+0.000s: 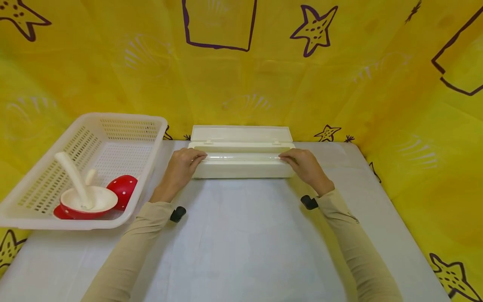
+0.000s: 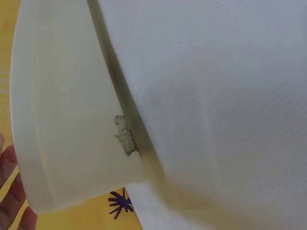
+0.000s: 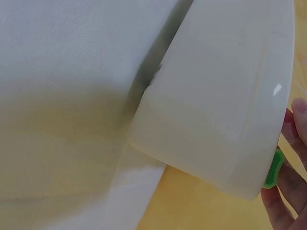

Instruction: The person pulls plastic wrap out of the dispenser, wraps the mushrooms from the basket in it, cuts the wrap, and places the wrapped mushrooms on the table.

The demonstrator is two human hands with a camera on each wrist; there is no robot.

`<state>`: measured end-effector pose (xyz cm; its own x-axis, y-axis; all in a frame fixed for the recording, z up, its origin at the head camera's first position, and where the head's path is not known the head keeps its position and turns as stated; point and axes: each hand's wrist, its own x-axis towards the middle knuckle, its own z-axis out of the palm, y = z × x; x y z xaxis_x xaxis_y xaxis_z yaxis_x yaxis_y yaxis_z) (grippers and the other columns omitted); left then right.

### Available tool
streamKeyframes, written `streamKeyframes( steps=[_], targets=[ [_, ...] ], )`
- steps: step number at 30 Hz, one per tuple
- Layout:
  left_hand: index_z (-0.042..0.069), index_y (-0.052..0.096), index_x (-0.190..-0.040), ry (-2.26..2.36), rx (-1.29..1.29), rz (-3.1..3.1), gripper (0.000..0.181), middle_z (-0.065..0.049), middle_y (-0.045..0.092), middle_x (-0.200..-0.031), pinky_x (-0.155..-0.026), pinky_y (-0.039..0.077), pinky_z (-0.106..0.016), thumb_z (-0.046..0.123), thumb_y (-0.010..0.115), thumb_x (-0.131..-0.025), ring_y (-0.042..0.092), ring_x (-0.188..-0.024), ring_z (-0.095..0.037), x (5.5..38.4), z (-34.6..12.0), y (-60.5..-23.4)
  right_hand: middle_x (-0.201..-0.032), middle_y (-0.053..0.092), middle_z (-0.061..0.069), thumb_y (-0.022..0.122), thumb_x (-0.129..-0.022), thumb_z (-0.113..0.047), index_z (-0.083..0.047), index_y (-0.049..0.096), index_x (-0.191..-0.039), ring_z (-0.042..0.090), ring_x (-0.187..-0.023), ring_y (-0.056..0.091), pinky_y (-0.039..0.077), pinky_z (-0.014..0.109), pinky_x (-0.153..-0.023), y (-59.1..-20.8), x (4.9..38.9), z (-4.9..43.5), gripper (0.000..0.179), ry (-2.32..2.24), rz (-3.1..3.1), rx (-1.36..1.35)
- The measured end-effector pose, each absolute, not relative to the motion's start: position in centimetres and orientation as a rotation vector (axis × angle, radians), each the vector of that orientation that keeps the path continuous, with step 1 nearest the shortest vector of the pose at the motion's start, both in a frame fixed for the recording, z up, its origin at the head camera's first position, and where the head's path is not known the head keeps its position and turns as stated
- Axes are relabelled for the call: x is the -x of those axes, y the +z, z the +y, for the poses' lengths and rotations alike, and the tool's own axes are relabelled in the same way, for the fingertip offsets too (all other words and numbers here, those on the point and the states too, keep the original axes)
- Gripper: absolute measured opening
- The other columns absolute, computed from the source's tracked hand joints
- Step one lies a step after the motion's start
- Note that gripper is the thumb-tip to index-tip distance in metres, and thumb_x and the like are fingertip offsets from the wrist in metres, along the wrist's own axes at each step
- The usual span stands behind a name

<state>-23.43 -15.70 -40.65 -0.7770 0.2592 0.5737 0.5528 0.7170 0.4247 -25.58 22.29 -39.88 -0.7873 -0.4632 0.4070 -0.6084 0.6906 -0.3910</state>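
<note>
A long cream-white cling film dispenser [image 1: 241,170] lies at the back of the table, its lid [image 1: 241,133] tipped back. Clear, shiny cling film [image 1: 243,157] stretches along its opening. At the left end, my left hand [image 1: 179,167] pinches the film between thumb and fingers. My right hand [image 1: 306,167] does the same at the right end. Both wrist views show mainly the outer wall of the dispenser, with fingertips [image 2: 10,203] just past its edge on the left. A small green piece [image 3: 274,168] shows beside the right fingers [image 3: 292,184]; the film is hardly visible there.
To the left stands a white plastic basket [image 1: 145,161] holding red, white-dotted bowls [image 1: 122,191] and a white-handled ladle or spoon [image 1: 73,176]. Yellow patterned cloth [image 1: 241,84] rises behind the white-covered table [image 1: 241,243] and along its sides.
</note>
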Motion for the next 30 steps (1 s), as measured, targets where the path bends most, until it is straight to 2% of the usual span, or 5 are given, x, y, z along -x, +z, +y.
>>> streamKeyframes(
  steps=[10, 21, 27, 30],
  targets=[
    [-0.001, 0.076, -0.094, -0.809, 0.643, -2.394, 0.009, -0.016, 0.076, -0.090, -0.080, 0.052, -0.050, 0.005, 0.071, -0.088, 0.068, -0.082, -0.036, 24.0, -15.6, -40.1, -0.099, 0.075, 0.017, 0.067, -0.091, -0.004, 0.002, 0.074, -0.104, 0.031, -0.092, 0.072, 0.058, 0.043, -0.083, -39.4, 25.8, 22.3, 0.016, 0.753, -2.598, -0.849],
    [-0.002, 0.076, -0.095, -0.822, 0.637, -2.366, 0.010, -0.017, 0.076, -0.091, -0.082, 0.052, -0.049, 0.003, 0.072, -0.086, 0.068, -0.085, -0.036, 24.1, -15.4, -39.2, -0.100, 0.075, 0.017, 0.067, -0.091, -0.005, 0.001, 0.074, -0.104, 0.033, -0.094, 0.071, 0.057, 0.044, -0.085, -38.8, 25.9, 22.4, 0.016, 0.777, -2.547, -0.832],
    [-0.001, 0.076, -0.097, -0.855, 0.602, -2.369, 0.012, -0.017, 0.076, -0.094, -0.088, 0.052, -0.048, 0.004, 0.072, -0.087, 0.068, -0.089, -0.036, 24.0, -15.4, -38.7, -0.099, 0.075, 0.018, 0.067, -0.091, -0.004, 0.002, 0.074, -0.103, 0.033, -0.093, 0.071, 0.057, 0.045, -0.084, -38.4, 25.8, 22.3, 0.015, 0.817, -2.519, -0.816],
    [-0.002, 0.076, -0.098, -0.872, 0.588, -2.363, 0.013, -0.017, 0.076, -0.094, -0.086, 0.052, -0.047, 0.004, 0.072, -0.087, 0.068, -0.087, -0.035, 24.0, -15.4, -38.4, -0.100, 0.075, 0.018, 0.067, -0.091, -0.004, 0.002, 0.074, -0.103, 0.033, -0.093, 0.071, 0.057, 0.044, -0.082, -38.1, 25.8, 22.3, 0.015, 0.821, -2.504, -0.823]
  ],
)
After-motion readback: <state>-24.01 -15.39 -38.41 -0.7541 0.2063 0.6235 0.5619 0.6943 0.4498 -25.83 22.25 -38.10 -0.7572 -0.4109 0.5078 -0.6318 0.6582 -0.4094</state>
